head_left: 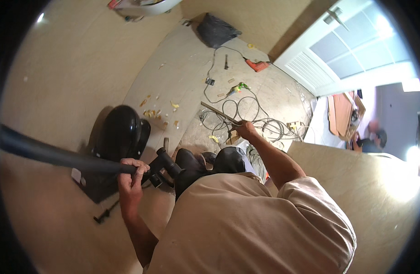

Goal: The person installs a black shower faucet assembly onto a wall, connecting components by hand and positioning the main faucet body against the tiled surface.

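Observation:
My left hand (pixel 132 176) is closed round the end of a long black tube (pixel 68 153), which runs in from the left rim. Just right of that hand sits a black fitting (pixel 166 160) with short knobs, close to my knees; whether it joins the tube I cannot tell. My right hand (pixel 246 130) grips a thin, straight, dull-coloured strip (pixel 217 111) that points up and left above the floor. Below the strip, a grey cable (pixel 264 121) lies in loose coils. Next to the left hand stands a glossy black rounded fixture (pixel 118 132), perhaps a toilet.
On the floor lie an orange-red power tool (pixel 257 65), a green and yellow tool (pixel 238 88) and yellowish scraps (pixel 153 113). A dark bag (pixel 215 31) rests against the far wall. A white door (pixel 328 59) stands ajar at right; beyond it is another person (pixel 374 140).

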Available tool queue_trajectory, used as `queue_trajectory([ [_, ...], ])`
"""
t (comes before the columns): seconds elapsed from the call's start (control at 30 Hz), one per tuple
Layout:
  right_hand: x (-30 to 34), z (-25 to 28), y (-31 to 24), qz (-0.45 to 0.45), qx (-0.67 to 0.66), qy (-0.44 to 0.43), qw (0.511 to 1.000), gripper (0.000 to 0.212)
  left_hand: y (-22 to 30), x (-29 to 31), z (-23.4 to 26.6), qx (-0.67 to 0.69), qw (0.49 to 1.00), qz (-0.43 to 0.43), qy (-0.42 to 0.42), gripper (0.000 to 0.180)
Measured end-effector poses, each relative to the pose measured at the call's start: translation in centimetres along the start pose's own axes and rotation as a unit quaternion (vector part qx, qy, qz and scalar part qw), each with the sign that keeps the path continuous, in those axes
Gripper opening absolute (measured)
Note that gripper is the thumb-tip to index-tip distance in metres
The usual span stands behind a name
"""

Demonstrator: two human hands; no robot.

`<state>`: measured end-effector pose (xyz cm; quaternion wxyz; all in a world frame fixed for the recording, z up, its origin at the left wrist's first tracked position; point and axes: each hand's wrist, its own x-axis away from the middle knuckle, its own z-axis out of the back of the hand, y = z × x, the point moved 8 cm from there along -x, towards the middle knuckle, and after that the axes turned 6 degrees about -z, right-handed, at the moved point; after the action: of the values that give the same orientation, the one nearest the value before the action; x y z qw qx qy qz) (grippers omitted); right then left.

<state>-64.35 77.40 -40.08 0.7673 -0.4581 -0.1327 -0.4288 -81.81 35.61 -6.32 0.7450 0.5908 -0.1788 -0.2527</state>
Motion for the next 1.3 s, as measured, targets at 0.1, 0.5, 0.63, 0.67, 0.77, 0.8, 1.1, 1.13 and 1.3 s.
queue_trajectory([
  [0.1,3.0,0.3,4.9,-0.177,-0.139,0.011,0.974,0.040,-0.5,-5.2,-1.9,0.000,0.998,0.017,-0.062,0.003],
  [0.5,5.9,-2.9,-20.3,0.005,-0.436,-0.108,0.893,0.075,-6.3,-24.0,-9.9,-0.010,0.930,0.008,-0.367,0.017],
  [0.63,4.7,-3.5,-23.5,0.022,-0.425,-0.114,0.898,0.085,-6.7,-26.5,-12.0,-0.022,0.905,-0.019,-0.424,0.017],
  [0.67,4.3,-3.8,-23.7,0.033,-0.421,-0.119,0.898,0.085,-6.9,-26.9,-12.5,-0.026,0.896,-0.018,-0.443,0.016],
  [0.77,2.5,-4.8,-22.4,-0.010,-0.431,-0.106,0.896,0.077,-7.5,-28.2,-14.4,-0.032,0.869,-0.018,-0.494,0.013],
  [0.8,2.3,-4.9,-22.3,0.003,-0.441,-0.101,0.892,0.073,-7.9,-28.6,-15.1,-0.051,0.861,-0.006,-0.507,0.012],
  [1.1,4.9,-3.5,-17.0,-0.080,-0.562,-0.025,0.823,0.037,-7.5,-28.1,-26.0,-0.026,0.749,0.042,-0.661,0.015],
  [1.13,5.2,-3.4,-16.2,-0.094,-0.597,-0.020,0.796,0.033,-7.3,-28.0,-27.5,-0.029,0.736,0.036,-0.675,0.015],
  [1.3,7.0,-2.2,-10.5,-0.174,-0.702,0.061,0.688,0.023,-5.7,-26.2,-37.2,-0.022,0.683,0.033,-0.729,0.017],
])
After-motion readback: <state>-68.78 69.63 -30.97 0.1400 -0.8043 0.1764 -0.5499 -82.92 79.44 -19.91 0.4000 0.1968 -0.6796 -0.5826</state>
